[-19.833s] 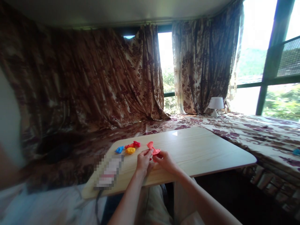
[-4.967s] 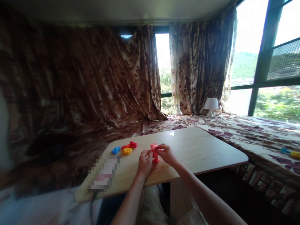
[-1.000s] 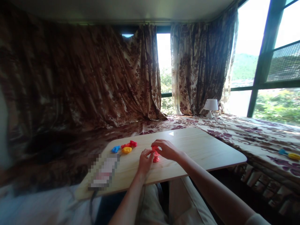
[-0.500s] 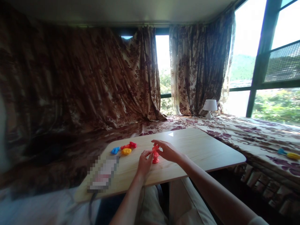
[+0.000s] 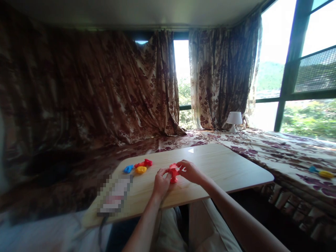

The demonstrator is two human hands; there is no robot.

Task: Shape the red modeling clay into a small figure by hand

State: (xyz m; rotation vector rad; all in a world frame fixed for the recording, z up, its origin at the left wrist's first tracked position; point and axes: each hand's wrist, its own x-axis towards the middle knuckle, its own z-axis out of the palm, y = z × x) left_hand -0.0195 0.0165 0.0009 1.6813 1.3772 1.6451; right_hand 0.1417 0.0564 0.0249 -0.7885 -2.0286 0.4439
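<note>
A crinkled red piece of what looks like modelling clay [image 5: 173, 177] stands upright on the table, narrow in the middle and flared at top and bottom. My left hand [image 5: 162, 180] pinches its left side between thumb and fingers. On the other side, my right hand [image 5: 191, 171] has bent fingertips and thumb at the upper edge, with a small gap showing between them. Fingers cover part of the piece. To the left lie a blue lump [image 5: 128, 169], a yellow lump [image 5: 141, 169] and a red lump [image 5: 144, 163] of similar stuff.
The pale wooden table [image 5: 225, 168] has rounded corners. A blurred-out flat object [image 5: 115, 196] with a dark cord lies at its left end. On the floral-covered surface to the right are a white lamp [image 5: 234, 119] and a yellow and blue piece [image 5: 325, 174].
Over the last second my right hand has come down from above the red clay to its right side. My left hand keeps its pinch. Earlier the piece was held tilted; now it stands upright.
</note>
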